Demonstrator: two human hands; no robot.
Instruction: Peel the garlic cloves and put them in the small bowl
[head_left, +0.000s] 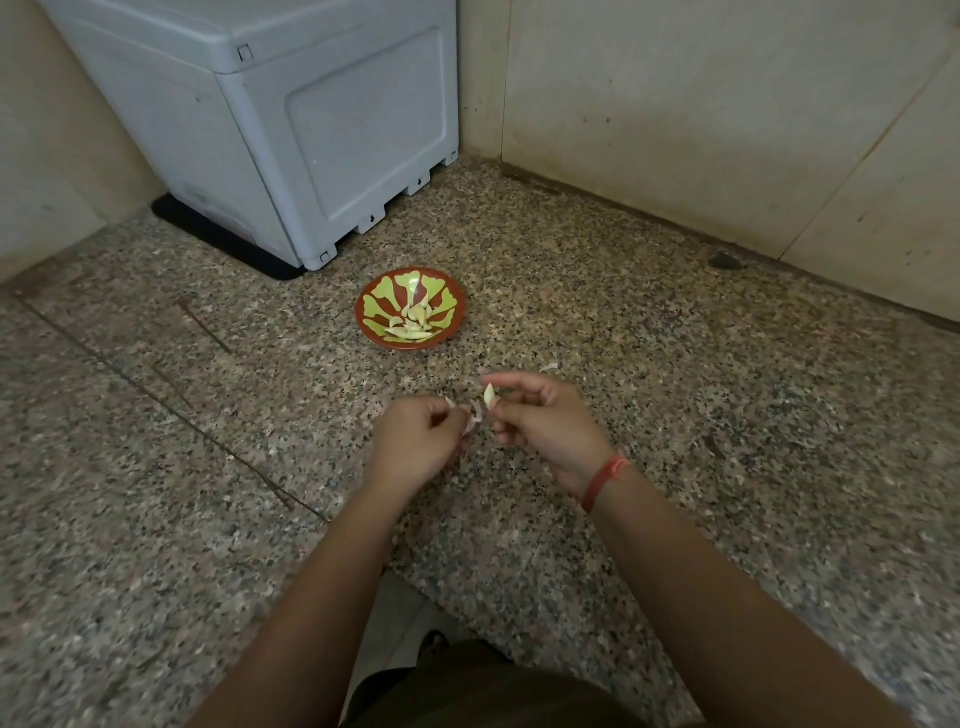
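Observation:
A small red bowl (411, 309) with a green pattern stands on the speckled granite counter (675, 415), holding several peeled garlic cloves (413, 319). In front of it, my right hand (545, 426) pinches a pale peeled garlic clove (489, 396) between thumb and forefinger. My left hand (415, 441) sits just to its left, fingers curled round bits of papery garlic skin (474, 415). The two hands are nearly touching above the counter.
A grey plastic box (291, 130) on a black mat stands at the back left, against the beige tiled walls (727, 114). A scrap of garlic skin (549, 368) lies on the counter behind my right hand. The counter's front edge runs below my forearms.

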